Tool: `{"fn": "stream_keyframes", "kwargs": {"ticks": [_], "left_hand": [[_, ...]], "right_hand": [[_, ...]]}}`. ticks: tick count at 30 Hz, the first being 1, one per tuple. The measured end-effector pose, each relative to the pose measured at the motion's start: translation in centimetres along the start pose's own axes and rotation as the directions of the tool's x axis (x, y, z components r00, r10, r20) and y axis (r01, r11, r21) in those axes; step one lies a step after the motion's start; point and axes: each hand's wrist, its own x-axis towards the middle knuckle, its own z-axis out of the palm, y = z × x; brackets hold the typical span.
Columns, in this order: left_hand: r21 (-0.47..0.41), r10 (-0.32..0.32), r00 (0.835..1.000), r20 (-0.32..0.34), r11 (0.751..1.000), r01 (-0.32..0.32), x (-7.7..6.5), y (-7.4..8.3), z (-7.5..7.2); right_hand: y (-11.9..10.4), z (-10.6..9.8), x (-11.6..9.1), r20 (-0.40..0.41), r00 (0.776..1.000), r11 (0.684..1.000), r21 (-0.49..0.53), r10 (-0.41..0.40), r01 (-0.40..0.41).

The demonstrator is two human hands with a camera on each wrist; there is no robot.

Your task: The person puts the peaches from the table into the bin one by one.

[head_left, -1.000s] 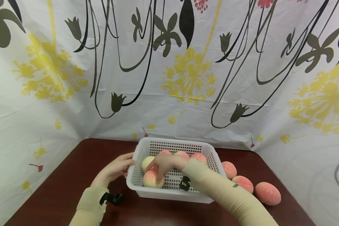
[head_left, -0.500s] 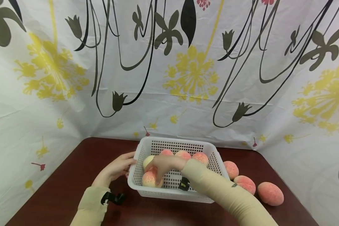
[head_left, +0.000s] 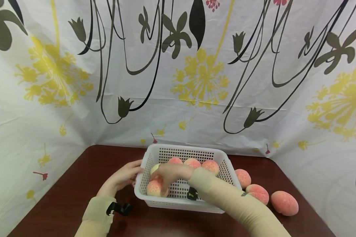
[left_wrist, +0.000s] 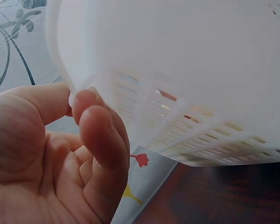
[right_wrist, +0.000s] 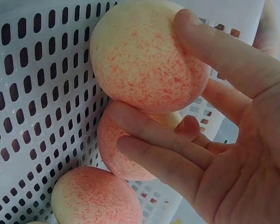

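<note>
A white plastic basket (head_left: 188, 204) with perforated walls stands on the dark table, several peaches inside it. At its left end my left hand (head_left: 121, 177) holds the rim; thumb and fingers meet at the lip in the left wrist view. My right hand (head_left: 172, 172) reaches into the basket and grips a yellow-and-pink peach (head_left: 155, 188) at the front left corner. In the right wrist view the thumb lies on one side of that peach (right_wrist: 144, 56) and fingers on the other. Those fingers also lie over a neighbouring peach (right_wrist: 126, 144), partly hiding it.
Along the basket's back wall sit a left peach (head_left: 175, 160), a middle peach (head_left: 192, 163) and a right peach (head_left: 210, 166). Three more peaches (head_left: 284, 203) lie on the table (head_left: 77, 184) right of the basket. A flower-printed sheet (head_left: 172, 115) encloses the table's back and sides.
My right hand and the peach in it have shifted slightly left, closer to the basket's left wall. The left hand stays at the rim.
</note>
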Motion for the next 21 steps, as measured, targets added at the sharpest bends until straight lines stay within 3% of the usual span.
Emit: {"fn": "stream_keyframes", "kwargs": {"ticks": [7,21], "left_hand": [[-0.004,-0.001,1.000,-0.003,1.000,0.001,0.10,-0.14,0.01],[-0.004,-0.006,1.000,-0.008,1.000,0.006,0.12,-0.09,0.03]], "right_hand": [[0.12,-0.02,0.02,0.009,1.000,1.000,-0.021,-0.019,0.019],[0.24,-0.18,-0.48,0.015,1.000,0.996,0.091,-0.020,0.019]]}}
